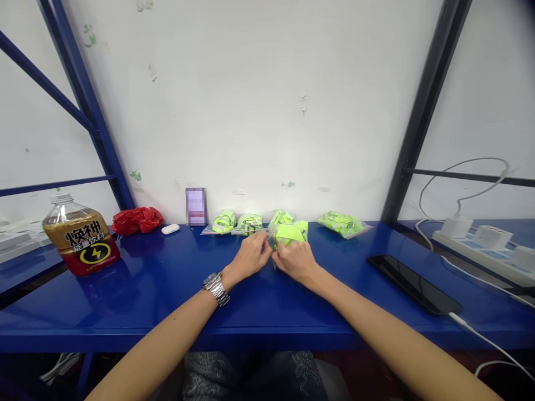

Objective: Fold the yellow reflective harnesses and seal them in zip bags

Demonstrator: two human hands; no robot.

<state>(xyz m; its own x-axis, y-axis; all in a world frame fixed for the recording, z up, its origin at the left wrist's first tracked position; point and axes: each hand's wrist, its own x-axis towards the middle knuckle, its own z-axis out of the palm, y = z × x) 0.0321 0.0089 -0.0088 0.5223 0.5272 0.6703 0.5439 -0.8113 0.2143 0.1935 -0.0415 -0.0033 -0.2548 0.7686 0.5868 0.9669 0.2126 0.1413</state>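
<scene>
A folded neon-yellow reflective garment sits partly inside a clear plastic bag, upright above the middle of the blue table. My right hand is closed in a fist on the near side of the bag, covering its lower part. Close beside it, my left hand, with a metal watch on the wrist, pinches at the bag's left edge; its fingertips are partly hidden. Behind my hands, similar bagged yellow bundles lie along the wall: one at the left, another beside it, and one to the right.
On the left stand a large drink bottle, a red plastic bag and a white earbud case. A phone leans on the wall. Another phone, cabled, lies right, near a power strip. Metal posts flank the table.
</scene>
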